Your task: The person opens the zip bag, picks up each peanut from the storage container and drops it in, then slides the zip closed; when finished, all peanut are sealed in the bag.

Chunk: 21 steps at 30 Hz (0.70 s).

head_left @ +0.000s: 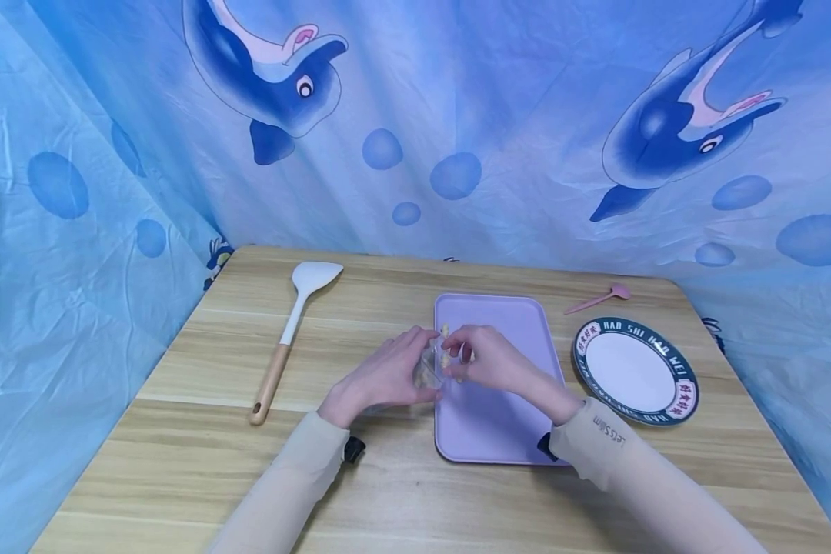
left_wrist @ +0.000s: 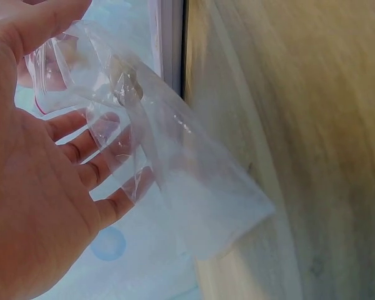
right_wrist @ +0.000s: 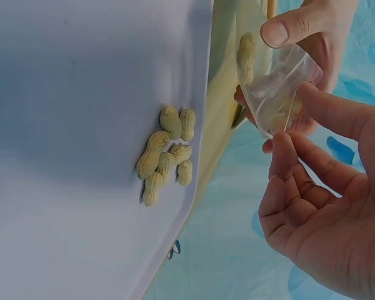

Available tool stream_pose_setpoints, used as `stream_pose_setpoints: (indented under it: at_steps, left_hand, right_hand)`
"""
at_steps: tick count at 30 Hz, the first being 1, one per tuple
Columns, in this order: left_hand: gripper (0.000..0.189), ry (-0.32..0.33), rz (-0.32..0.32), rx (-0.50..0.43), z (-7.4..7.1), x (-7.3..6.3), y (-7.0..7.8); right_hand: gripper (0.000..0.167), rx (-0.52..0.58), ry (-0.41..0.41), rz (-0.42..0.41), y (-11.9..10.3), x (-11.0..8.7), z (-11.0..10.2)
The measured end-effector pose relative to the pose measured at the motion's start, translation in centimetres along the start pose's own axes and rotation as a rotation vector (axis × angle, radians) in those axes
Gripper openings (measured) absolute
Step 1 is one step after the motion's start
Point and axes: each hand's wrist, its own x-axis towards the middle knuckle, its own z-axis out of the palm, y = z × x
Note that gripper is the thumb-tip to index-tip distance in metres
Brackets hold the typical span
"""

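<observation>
A clear zip-lock bag (right_wrist: 278, 94) with a red line along its mouth is between the two hands, over the left edge of a purple tray (head_left: 498, 431). My left hand (head_left: 395, 369) holds the bag, thumb on one side and fingers behind it, as the left wrist view shows. With thumb and forefinger my right hand (right_wrist: 331, 181) pinches the bag's mouth. A peanut (right_wrist: 245, 59) shows in the bag's lower part, and the plastic trails down from the left palm. Several unshelled peanuts (right_wrist: 151, 153) lie together on the tray near its rim.
A white spatula (head_left: 298, 315) with a wooden handle lies on the left of the wooden table (head_left: 180, 477). To the tray's right are a green-rimmed white plate (head_left: 630, 373) and a small pink spoon (head_left: 619, 292). A blue dolphin-printed curtain (head_left: 415, 92) hangs behind the table.
</observation>
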Motion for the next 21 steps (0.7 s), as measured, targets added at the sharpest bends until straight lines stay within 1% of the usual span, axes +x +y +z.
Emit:
stream_pose_setpoints:
  at_steps: [9,16,21]
  left_hand:
    - [0.092,-0.005,-0.008,-0.001,0.1,0.0,0.0]
    - [0.093,-0.013,-0.016,-0.011,0.1,-0.1,0.1]
    - [0.096,-0.021,-0.032,-0.014,0.2,-0.1,0.1]
  right_hand:
    - [0.032,0.013,0.006,0.0,0.1,-0.1,-0.2]
    - [0.027,0.027,0.049,-0.013,0.6,-0.1,-0.8]
    - [0.027,0.024,0.066,0.015,1.1,-0.1,-1.3]
